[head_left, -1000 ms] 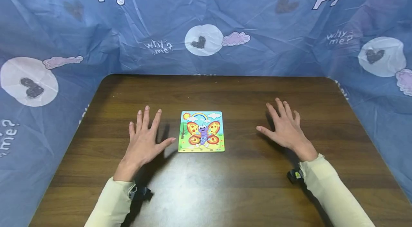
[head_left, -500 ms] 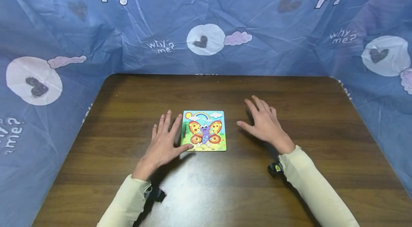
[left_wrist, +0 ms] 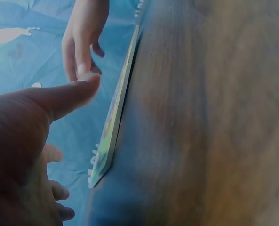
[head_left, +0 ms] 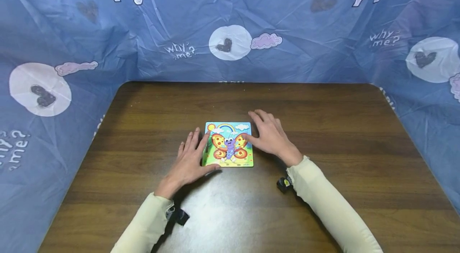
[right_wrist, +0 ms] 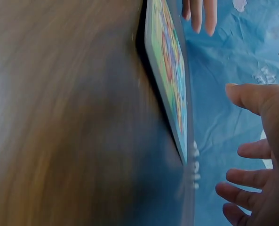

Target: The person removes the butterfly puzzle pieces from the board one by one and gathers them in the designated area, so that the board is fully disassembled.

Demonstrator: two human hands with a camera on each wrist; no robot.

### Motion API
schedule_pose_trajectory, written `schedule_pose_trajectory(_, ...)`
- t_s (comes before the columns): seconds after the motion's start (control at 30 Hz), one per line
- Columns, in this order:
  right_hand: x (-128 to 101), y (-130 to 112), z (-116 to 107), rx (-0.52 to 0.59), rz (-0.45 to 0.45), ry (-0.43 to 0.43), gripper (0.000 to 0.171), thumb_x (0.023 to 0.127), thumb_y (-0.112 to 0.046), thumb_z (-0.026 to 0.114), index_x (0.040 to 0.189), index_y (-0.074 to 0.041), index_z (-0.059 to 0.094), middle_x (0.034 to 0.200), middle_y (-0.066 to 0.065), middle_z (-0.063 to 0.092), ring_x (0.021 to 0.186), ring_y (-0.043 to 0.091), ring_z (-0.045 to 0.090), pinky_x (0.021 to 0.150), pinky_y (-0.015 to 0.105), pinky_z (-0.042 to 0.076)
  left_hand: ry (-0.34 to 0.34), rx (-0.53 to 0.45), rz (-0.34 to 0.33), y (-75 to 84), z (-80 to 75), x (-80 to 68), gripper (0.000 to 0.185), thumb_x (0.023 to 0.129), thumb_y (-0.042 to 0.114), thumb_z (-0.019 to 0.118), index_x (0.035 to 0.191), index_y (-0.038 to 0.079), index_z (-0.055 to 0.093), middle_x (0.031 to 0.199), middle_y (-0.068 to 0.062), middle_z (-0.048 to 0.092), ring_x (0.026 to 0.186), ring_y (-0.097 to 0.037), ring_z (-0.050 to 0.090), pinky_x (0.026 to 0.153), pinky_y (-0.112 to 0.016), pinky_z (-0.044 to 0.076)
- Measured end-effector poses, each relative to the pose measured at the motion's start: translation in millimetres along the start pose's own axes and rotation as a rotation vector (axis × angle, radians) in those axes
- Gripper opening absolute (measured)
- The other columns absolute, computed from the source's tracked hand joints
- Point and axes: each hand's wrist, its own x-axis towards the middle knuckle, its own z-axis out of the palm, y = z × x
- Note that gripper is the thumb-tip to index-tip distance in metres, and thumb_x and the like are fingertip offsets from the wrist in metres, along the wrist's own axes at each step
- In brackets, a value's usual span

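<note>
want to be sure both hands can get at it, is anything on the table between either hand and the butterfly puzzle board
Nothing visible. The left hand lies at the left edge of the colourful square butterfly puzzle board, the right hand at its right edge, on the dark wooden table.

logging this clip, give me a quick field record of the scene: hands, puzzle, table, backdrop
left hand: fingers straight, at the puzzle's left edge, thumb by its near left corner
right hand: fingers relaxed, at the puzzle's right edge, thumb over the picture
puzzle: butterfly picture board with rainbow and sun, flat on the table
table: dark wood grain
backdrop: blue sheet printed with hearts, clouds, "pig" and "why me?"
sleeves: pale yellow, both arms
</note>
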Motion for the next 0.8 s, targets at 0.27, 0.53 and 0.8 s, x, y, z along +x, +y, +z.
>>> schedule_pose_trajectory(0.27,18,-26,15,0.052,-0.052,-0.038,0.073,0.091,-0.048,0.068,0.15,-0.012,0.044,0.149,0.017,0.047,0.131,0.037,0.052,0.103,0.055,0.048,-0.032,-0.013,0.012,-7.4,5.2,2.6,0.106,0.082,0.059,0.074,0.162,0.018,0.017,0.169,-0.022,0.005,0.157,-0.044,0.004,0.122,-0.068,0.009)
schedule_pose_trajectory(0.53,33,-43,30,0.095,-0.065,-0.094,0.063,0.093,-0.038,0.067,0.147,-0.012,0.048,0.147,0.016,0.05,0.132,0.034,0.054,0.107,0.054,0.047,-0.077,-0.017,0.03,-10.8,12.1,3.5,0.099,0.085,0.057,0.071,0.161,0.021,0.02,0.169,-0.021,0.005,0.157,-0.042,0.0,0.121,-0.07,-0.002)
schedule_pose_trajectory(0.8,43,-56,38,0.109,-0.072,-0.128,0.06,0.093,-0.032,0.067,0.146,-0.011,0.05,0.146,0.015,0.05,0.131,0.033,0.056,0.107,0.05,0.049,-0.03,0.0,0.052,-11.8,16.6,1.1,0.084,0.088,0.053,0.068,0.158,0.022,0.032,0.168,-0.022,0.01,0.156,-0.045,0.003,0.12,-0.072,-0.002)
